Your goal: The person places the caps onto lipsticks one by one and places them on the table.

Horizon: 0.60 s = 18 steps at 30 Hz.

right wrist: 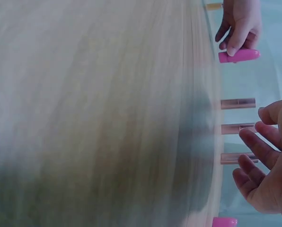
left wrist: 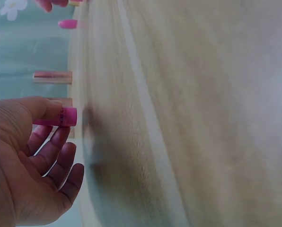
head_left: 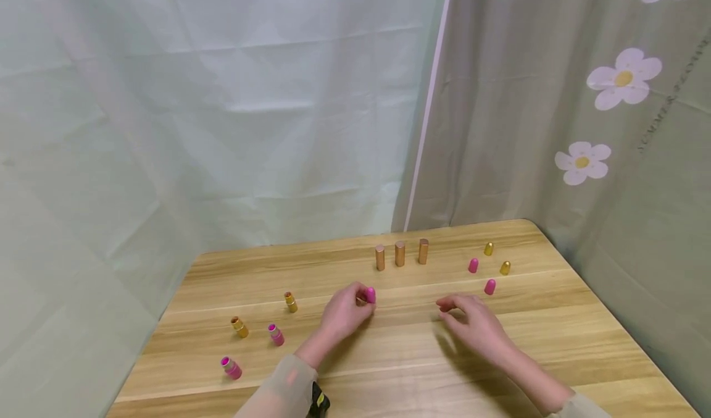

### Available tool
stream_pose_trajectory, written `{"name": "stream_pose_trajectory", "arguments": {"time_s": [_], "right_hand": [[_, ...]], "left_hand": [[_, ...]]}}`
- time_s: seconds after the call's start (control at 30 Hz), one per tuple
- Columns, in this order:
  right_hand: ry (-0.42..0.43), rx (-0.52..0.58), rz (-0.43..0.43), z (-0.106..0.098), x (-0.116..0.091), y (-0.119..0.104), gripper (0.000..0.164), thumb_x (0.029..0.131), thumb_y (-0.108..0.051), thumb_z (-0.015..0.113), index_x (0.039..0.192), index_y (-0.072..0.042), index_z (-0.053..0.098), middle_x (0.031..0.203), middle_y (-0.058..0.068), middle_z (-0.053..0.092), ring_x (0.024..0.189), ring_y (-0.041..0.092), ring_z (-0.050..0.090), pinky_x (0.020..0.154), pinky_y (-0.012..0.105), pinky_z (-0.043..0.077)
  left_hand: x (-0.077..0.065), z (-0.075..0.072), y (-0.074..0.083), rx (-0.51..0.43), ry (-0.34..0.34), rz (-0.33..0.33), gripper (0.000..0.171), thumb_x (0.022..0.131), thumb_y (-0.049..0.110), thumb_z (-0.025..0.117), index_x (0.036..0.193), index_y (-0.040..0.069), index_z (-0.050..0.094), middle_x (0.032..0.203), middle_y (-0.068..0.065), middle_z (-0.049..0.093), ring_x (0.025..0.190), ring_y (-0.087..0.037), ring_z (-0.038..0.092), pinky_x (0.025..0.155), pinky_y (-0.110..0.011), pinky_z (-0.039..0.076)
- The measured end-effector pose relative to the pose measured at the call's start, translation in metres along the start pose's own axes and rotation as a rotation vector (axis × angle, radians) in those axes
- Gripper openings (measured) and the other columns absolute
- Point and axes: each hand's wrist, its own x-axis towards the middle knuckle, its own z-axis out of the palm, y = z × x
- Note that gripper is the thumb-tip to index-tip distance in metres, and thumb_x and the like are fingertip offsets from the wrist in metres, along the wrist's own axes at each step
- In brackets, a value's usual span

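Observation:
My left hand [head_left: 345,312] pinches a pink lipstick [head_left: 370,294] with a rounded top between thumb and fingers, upright just over the wooden table. In the left wrist view, dark lettering shows near the lower end of this lipstick [left wrist: 69,117]. The right hand [head_left: 476,325] hovers over the table to the right, its fingers loosely bent and holding nothing. Beyond that hand are two pink lipstick caps [head_left: 490,287] and two gold caps [head_left: 505,268]. Left of my left hand stand two uncapped gold lipstick tubes [head_left: 291,302] and two uncapped pink ones [head_left: 276,334].
Three copper-coloured lipstick tubes [head_left: 400,254] stand in a row near the back of the wooden table [head_left: 400,368]. A pale curtain [head_left: 278,128] hangs behind the back edge, with a flower-printed part at the right. A black band [head_left: 318,399] is at my left wrist.

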Motion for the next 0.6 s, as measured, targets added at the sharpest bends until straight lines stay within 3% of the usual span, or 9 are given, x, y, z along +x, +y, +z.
{"name": "stream_pose_trajectory", "arguments": {"time_s": [0.2, 0.4, 0.6], "right_hand": [[-0.01, 0.009, 0.009, -0.002, -0.002, -0.002, 0.022, 0.092, -0.015, 0.077, 0.114, -0.02, 0.074, 0.107, -0.011, 0.071, 0.106, 0.015, 0.061, 0.093, 0.046, 0.052], [-0.009, 0.006, 0.006, -0.003, -0.003, 0.0, 0.023, 0.092, -0.015, 0.078, 0.114, -0.02, 0.074, 0.107, -0.011, 0.071, 0.105, 0.013, 0.061, 0.092, 0.043, 0.054], [-0.005, -0.065, -0.011, -0.003, -0.005, 0.003, 0.022, 0.091, -0.018, 0.079, 0.113, -0.018, 0.074, 0.108, -0.01, 0.071, 0.105, 0.013, 0.06, 0.092, 0.043, 0.053]], "left_hand": [[0.016, 0.001, -0.009, 0.045, 0.019, -0.01, 0.02, 0.088, 0.016, 0.078, 0.102, 0.009, 0.066, 0.091, 0.001, 0.066, 0.084, -0.015, 0.061, 0.078, -0.037, 0.053], [0.032, 0.001, -0.013, 0.056, 0.027, -0.067, 0.019, 0.09, 0.02, 0.077, 0.103, 0.01, 0.066, 0.089, 0.001, 0.064, 0.082, -0.016, 0.058, 0.077, -0.038, 0.052], [0.047, 0.0, -0.018, 0.056, 0.058, -0.11, 0.02, 0.09, 0.02, 0.077, 0.105, 0.009, 0.067, 0.092, -0.001, 0.065, 0.084, -0.018, 0.059, 0.08, -0.04, 0.052]]}}
